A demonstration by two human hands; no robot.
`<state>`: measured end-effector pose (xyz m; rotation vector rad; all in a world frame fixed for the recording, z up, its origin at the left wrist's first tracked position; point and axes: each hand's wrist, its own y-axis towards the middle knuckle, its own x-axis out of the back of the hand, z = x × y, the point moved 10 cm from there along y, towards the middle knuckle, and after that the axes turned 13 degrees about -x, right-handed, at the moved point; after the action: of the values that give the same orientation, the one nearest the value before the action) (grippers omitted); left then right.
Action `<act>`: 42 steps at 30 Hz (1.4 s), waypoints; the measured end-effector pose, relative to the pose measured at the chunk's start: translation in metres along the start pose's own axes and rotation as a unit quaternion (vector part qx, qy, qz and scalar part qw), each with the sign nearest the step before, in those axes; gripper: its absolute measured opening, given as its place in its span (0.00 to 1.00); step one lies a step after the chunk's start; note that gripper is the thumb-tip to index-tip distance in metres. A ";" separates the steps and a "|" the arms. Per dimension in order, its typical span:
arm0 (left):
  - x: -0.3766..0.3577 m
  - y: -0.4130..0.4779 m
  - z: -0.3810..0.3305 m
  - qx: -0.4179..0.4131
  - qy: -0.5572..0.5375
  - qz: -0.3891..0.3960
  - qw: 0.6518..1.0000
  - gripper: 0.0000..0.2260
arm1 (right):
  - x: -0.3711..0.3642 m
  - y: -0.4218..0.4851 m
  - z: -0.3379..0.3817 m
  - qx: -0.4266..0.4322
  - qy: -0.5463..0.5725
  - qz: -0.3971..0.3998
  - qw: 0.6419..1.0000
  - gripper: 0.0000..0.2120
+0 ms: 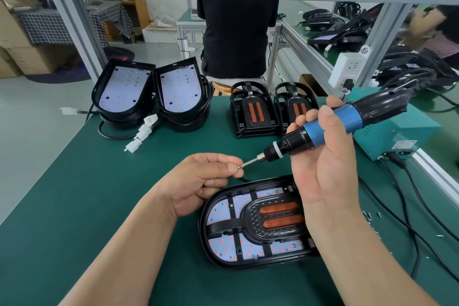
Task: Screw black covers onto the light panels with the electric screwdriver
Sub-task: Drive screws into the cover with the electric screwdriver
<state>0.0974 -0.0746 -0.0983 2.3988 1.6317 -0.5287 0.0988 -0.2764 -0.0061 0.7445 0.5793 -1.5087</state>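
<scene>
Two bare hands are loading a fastener at a lamp assembly bench. The left hand (198, 181) is pinching a small screw (239, 166) between thumb and forefinger, the other fingers curled. It is setting the screw against the bit (250, 162) of the electric screwdriver (330, 126). The right hand (327, 169) is gripping the tool around its blue barrel, tip angled down toward the left fingertips.

Just below both sets of fingers, a light panel (219, 213) is lying flat on the green mat (99, 206) with a black cover (250, 227) seated on it, amber strips facing up. Whether any screws are already sitting in this cover is too small to tell.

Well beyond the fingers, two stacks of bare panels (124, 87) are leaning at the far left, and two stacks of loose covers (253, 112) are waiting beside them. That is suggesting the job is in its early stretch, with most units yet to be fitted. To the right of the right wrist, spare screws (372, 216) are lying scattered.
</scene>
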 end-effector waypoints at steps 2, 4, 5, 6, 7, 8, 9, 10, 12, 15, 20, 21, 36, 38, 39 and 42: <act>0.000 0.000 0.000 0.002 0.001 -0.004 1.000 0.07 | 0.000 0.000 0.000 -0.001 0.002 0.003 1.000 0.14; 0.000 0.000 0.000 0.003 -0.001 -0.004 1.000 0.06 | -0.001 -0.001 0.000 -0.001 -0.003 0.008 1.000 0.13; 0.000 0.000 0.000 0.003 -0.004 -0.003 1.000 0.06 | -0.002 -0.001 0.000 -0.001 -0.006 0.010 1.000 0.13; 0.000 0.000 0.000 0.004 -0.005 -0.003 1.000 0.06 | -0.003 -0.002 0.000 -0.001 -0.009 0.011 1.000 0.13; 0.000 0.000 0.000 0.004 -0.005 -0.004 1.000 0.06 | -0.004 -0.002 0.000 -0.001 -0.011 0.011 1.000 0.14; 0.000 0.000 0.001 0.005 -0.002 -0.005 1.000 0.06 | -0.004 -0.002 0.000 0.000 -0.013 0.010 1.000 0.14; 0.000 0.000 0.001 0.005 0.001 -0.007 1.000 0.06 | -0.005 -0.003 0.000 0.000 -0.015 0.010 1.000 0.14; 0.000 0.000 0.001 0.005 0.004 -0.009 1.000 0.06 | -0.005 -0.003 -0.001 -0.001 -0.017 0.010 1.000 0.14; 0.000 0.001 0.002 0.003 0.010 -0.013 1.000 0.06 | -0.007 -0.003 -0.001 -0.001 -0.030 0.011 0.999 0.14; 0.002 0.000 0.003 -0.001 0.017 -0.017 1.000 0.06 | -0.010 -0.003 -0.001 -0.001 -0.053 0.013 0.998 0.15; 0.003 0.001 0.003 -0.003 0.023 -0.016 1.000 0.07 | -0.007 -0.001 -0.003 -0.010 -0.045 0.002 0.999 0.13; 0.003 0.001 0.004 -0.003 0.025 -0.012 1.000 0.07 | -0.004 -0.001 -0.004 -0.011 -0.040 -0.003 0.999 0.13; 0.009 -0.010 -0.010 0.015 0.140 0.023 0.990 0.18 | 0.006 0.002 -0.005 -0.052 0.060 -0.043 0.996 0.10; 0.011 -0.014 -0.009 0.032 0.195 0.044 0.979 0.25 | 0.000 0.000 -0.006 -0.062 0.064 -0.028 0.996 0.08; 0.009 -0.015 -0.007 0.039 0.219 0.058 0.973 0.25 | -0.003 -0.001 -0.007 -0.067 0.063 -0.021 0.996 0.06; 0.005 -0.016 -0.006 0.043 0.270 0.069 0.960 0.19 | -0.013 -0.006 -0.008 -0.082 0.049 0.002 0.995 0.06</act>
<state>0.0851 -0.0622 -0.0944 2.8696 1.6258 0.0992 0.0940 -0.2617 -0.0023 0.6949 0.7652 -1.4084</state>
